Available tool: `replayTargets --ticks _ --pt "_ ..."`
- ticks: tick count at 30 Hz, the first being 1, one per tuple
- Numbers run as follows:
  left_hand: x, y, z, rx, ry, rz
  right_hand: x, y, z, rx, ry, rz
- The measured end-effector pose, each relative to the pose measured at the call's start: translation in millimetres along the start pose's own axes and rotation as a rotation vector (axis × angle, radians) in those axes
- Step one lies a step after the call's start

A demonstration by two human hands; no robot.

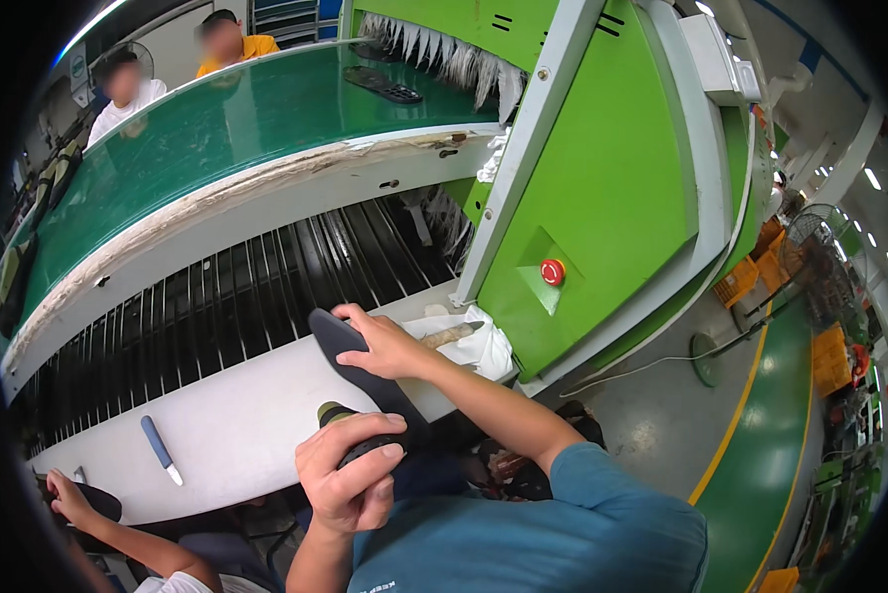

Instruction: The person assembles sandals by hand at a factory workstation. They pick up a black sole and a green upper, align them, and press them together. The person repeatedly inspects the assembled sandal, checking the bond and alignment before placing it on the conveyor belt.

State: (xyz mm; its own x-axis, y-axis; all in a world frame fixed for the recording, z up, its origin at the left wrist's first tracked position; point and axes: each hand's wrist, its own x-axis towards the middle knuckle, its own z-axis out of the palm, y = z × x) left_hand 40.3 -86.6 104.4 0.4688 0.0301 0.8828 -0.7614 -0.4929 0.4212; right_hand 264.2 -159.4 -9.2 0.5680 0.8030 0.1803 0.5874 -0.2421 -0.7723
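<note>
My left hand [350, 469] is closed round an olive-green and black piece [337, 411], which looks like a shoe sole seen end-on; the fingers cover much of it. Above it, my right hand [383, 346] grips a flat dark grey, sole-shaped piece [337, 341] by its upper part, thumb on the face. That piece slants over the white ledge [256, 395], its lower end running behind my left hand. A cutting tool with a blue handle [155, 441] and short blade lies on the ledge to the left.
Beyond the ledge are a dark roller bed [266, 267] and green conveyor belt [226, 138] carrying black soles [385, 85]. A green machine [602, 178] with a red button [553, 272] stands right. A wrapped tool [451, 334] rests on white cloth. A co-worker's hand [71, 499] holds a dark piece.
</note>
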Motion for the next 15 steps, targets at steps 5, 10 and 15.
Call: replayTargets --ticks 5,10,15 --pt "-3.1 -2.6 -4.4 0.016 0.007 -0.011 -31.5 -139.7 -71.5 0.149 0.213 -0.24" --pt "-3.8 -5.9 -1.6 -0.018 0.027 -0.02 -38.0 -187.1 -129.9 -0.004 0.534 -0.708" --pt "-3.3 -6.5 0.1 -0.048 0.037 -0.012 -39.5 -212.5 -168.4 -0.014 0.579 -0.731"
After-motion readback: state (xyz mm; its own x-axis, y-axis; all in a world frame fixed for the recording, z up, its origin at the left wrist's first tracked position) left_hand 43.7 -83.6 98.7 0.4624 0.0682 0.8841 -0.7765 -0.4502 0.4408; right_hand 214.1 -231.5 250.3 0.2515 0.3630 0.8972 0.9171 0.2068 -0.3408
